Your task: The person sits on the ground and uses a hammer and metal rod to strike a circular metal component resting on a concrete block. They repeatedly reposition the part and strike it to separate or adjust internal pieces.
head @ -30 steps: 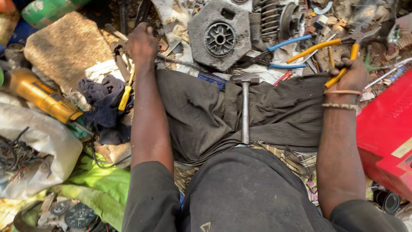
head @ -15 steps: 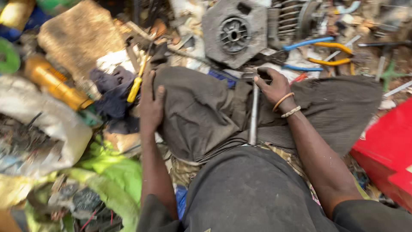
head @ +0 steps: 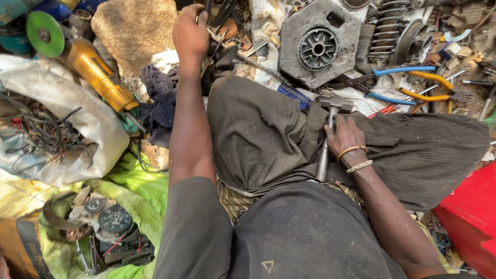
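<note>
I sit cross-legged in dark trousers among scattered scrap. My left hand reaches far forward to the top of the view, its fingers curled around a thin dark tool whose end runs out of the frame. My right hand, with two bracelets on the wrist, is closed around the handle of a steel hammer that lies along my lap with its head pointing away from me.
A grey metal engine cover and a coil spring lie ahead. Blue-handled pliers and yellow-handled pliers rest to the right. A yellow angle grinder, a white sack of wires, a green bag with gauges and a red box surround me.
My right hand left the yellow pliers at the right and came to the hammer on my lap, closing on its handle. My left hand dropped beside my knee, then reached forward again.
</note>
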